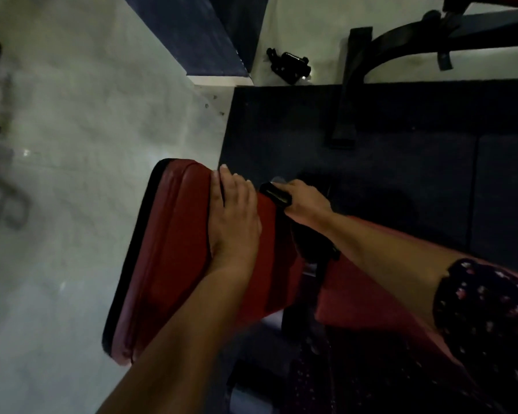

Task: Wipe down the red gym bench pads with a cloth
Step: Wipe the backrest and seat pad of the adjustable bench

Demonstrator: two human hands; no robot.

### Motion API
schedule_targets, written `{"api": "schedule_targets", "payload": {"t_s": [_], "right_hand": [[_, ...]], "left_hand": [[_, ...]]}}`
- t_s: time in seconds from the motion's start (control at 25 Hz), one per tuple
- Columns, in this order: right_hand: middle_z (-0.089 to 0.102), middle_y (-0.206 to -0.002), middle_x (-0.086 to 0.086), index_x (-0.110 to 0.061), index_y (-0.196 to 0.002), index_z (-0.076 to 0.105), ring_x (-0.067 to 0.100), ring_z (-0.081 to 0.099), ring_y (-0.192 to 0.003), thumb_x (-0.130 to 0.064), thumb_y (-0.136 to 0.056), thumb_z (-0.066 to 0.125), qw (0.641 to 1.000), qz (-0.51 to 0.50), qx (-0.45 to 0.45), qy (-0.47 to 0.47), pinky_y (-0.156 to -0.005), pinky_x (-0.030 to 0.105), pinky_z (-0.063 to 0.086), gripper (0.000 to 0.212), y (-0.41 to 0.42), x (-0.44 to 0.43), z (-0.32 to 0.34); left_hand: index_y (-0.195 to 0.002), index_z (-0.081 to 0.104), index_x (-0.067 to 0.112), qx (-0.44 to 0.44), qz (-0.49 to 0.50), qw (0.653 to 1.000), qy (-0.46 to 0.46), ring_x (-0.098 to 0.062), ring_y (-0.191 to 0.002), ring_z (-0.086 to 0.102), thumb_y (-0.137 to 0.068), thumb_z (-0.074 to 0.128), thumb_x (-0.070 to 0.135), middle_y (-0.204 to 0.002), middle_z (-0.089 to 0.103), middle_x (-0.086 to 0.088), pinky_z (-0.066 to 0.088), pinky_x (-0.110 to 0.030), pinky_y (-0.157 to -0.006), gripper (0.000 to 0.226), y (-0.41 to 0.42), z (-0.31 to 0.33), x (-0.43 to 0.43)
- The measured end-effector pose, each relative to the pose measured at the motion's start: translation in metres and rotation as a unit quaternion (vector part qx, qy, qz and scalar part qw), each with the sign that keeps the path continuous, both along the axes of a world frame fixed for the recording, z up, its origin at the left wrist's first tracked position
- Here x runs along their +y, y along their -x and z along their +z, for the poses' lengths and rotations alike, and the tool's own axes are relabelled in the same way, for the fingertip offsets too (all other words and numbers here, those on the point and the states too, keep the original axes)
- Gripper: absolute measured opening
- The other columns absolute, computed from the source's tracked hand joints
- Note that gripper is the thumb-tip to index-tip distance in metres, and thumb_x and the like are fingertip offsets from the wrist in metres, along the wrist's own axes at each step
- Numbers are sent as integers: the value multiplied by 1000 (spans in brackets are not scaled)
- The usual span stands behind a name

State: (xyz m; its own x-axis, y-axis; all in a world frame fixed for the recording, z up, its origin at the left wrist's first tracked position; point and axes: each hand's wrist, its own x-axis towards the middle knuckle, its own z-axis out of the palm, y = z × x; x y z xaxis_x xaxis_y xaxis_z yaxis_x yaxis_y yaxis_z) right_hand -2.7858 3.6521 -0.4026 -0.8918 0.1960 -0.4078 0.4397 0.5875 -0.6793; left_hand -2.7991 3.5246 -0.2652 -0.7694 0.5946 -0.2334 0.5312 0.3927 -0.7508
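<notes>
Two red pads (pixel 174 249) are sitting over a pale tiled floor (pixel 72 115) and dark mat (pixel 401 144). The left hand (pixel 234 216) is lying spread flat at the pad's far edge; the right hand's (pixel 305 201) grip is curling around a black handle (pixel 275 195). No cloth is showing.

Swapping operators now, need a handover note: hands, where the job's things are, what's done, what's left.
Left hand: flat, palm down on the padded red vinyl bench pad, fingers toward its far end. No cloth shows under it.
Right hand: closed in a grip on a small black object at the pad's right edge; too dark to tell what it is.
A second red pad lies lower right, beyond a gap with the black frame.
Done: cannot tell; no wiped area is visible in this dim light.
Left: locate the cloth, wipe both pads.
</notes>
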Motion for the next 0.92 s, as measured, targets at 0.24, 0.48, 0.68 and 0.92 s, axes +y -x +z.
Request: {"api": "schedule_targets", "payload": {"t_s": [0.24,0.48,0.68,0.92], "right_hand": [[43,-145,1,-45,-145,34,32,53,-112,-20,-87,63,991,-50,124,-30,-84,43,53,69,-17,-16,-56],[45,-140,4,-34,-145,41,30,54,-117,-9,-85,59,999,36,-8,9,-93,36,46,67,-12,22,-91],[40,-139,4,-18,-143,44,14,42,-125,11,-81,60,973,-58,16,223,-95,12,29,70,-29,23,-107],[44,-141,6,-23,-143,45,19,47,-124,4,-81,65,993,-3,13,120,-98,19,38,71,-25,34,-127]], "left_hand": [[-155,18,15,40,-78,996,-5,-35,-149,11,-99,24,51,-159,25,-9,-18,-58,-108,66,3,-33,-5],[-153,25,16,3,-80,997,-3,-36,-147,19,-99,28,47,-156,32,-10,-18,-56,-108,63,-4,-71,3],[-154,23,14,-5,-87,996,15,-38,-147,17,-99,30,49,-157,29,-11,-17,-56,-109,66,-8,-93,2],[-153,-4,1,-89,-76,989,90,-44,-147,-1,-101,35,41,-160,3,-23,-21,-63,-101,77,-27,-128,24]]}}
